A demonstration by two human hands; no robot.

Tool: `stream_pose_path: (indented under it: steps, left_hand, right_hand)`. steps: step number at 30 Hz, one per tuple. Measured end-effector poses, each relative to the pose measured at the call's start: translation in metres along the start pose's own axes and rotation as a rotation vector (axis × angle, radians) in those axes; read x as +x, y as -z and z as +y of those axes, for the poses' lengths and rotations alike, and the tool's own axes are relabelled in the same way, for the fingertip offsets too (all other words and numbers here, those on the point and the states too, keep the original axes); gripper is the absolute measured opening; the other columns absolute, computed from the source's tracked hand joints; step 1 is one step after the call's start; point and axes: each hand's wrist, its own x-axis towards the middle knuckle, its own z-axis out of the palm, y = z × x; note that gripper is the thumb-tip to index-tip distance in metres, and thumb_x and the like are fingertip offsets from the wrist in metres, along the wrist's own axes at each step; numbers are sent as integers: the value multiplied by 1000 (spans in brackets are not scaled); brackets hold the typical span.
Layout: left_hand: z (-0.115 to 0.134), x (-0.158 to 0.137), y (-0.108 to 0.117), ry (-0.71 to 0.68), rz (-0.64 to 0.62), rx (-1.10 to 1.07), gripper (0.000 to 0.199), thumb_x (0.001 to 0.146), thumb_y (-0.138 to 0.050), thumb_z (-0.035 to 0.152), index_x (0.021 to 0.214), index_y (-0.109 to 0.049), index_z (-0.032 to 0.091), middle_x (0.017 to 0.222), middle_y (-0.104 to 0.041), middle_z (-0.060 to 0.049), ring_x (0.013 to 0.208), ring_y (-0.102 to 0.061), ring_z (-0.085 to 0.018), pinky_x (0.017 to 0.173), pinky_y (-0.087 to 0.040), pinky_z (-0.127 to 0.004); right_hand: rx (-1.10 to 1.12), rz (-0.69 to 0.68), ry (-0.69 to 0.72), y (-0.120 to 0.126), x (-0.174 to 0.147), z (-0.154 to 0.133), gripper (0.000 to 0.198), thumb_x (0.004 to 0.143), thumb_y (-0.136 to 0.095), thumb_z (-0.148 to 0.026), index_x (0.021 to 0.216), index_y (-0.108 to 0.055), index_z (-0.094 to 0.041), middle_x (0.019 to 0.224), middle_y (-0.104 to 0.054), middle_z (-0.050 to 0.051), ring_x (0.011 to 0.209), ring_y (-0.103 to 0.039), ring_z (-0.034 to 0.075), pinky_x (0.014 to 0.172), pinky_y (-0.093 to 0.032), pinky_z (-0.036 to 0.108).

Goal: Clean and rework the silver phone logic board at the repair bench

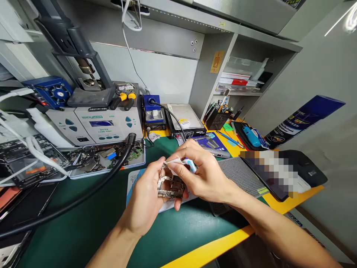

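A small phone circuit board [170,186], metallic and uneven with parts on it, is held up over the mat in my left hand [146,195]. The fingers of that hand are closed round its edges. My right hand [199,171] pinches a small tube with a white nozzle [176,161]; a blue and white part shows behind the fingers. The nozzle's tip lies at the board's upper left corner, close to my left thumb. Whether it touches the board I cannot tell. Fingers of both hands hide part of the board and most of the tube.
A hot-air station [103,124] stands at back left, its black hose [111,175] crossing the green mat [92,238]. A tray of boards [141,158] lies before it. To the right are a grey mesh pad [240,175], a phone [269,186] and a blue spray can [304,121].
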Motion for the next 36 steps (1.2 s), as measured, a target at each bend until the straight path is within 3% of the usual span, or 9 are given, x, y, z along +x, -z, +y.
stream_pose_path:
  steps: [6, 19, 23, 36]
  left_hand:
    - [1, 1, -3, 32, 24, -16, 35, 91, -46, 43, 77, -63, 16, 70, -63, -7, 59, -58, -20, 49, -47, -31]
    - [2, 1, -5, 43, 90, -18, 33, 91, -48, 42, 86, -67, 16, 70, -64, -6, 59, -60, -20, 48, -47, -31]
    - [0, 1, -4, 45, 79, -5, 33, 92, -46, 43, 79, -64, 18, 69, -64, -5, 59, -60, -20, 48, -48, -31]
    - [0, -1, -3, 41, 83, -20, 30, 92, -48, 42, 87, -65, 17, 78, -67, -6, 62, -60, -20, 50, -48, -31]
  right_hand:
    - [-24, -8, -23, 0, 0, -1, 10, 91, -59, -12, 91, -66, -19, 85, -66, 1, 82, -59, 16, 89, -44, 36]
    - [-70, -47, -6, 3, -1, -1, 8, 91, -57, -13, 89, -64, -15, 84, -63, 3, 81, -55, 15, 88, -43, 35]
    - [-89, -41, 51, 2, -2, 1, 7, 90, -57, -14, 90, -64, -15, 82, -63, 3, 79, -54, 16, 85, -44, 35]
    - [-159, -15, 150, 6, -3, 2, 9, 89, -54, -11, 92, -60, -17, 85, -64, 6, 82, -54, 19, 80, -46, 38]
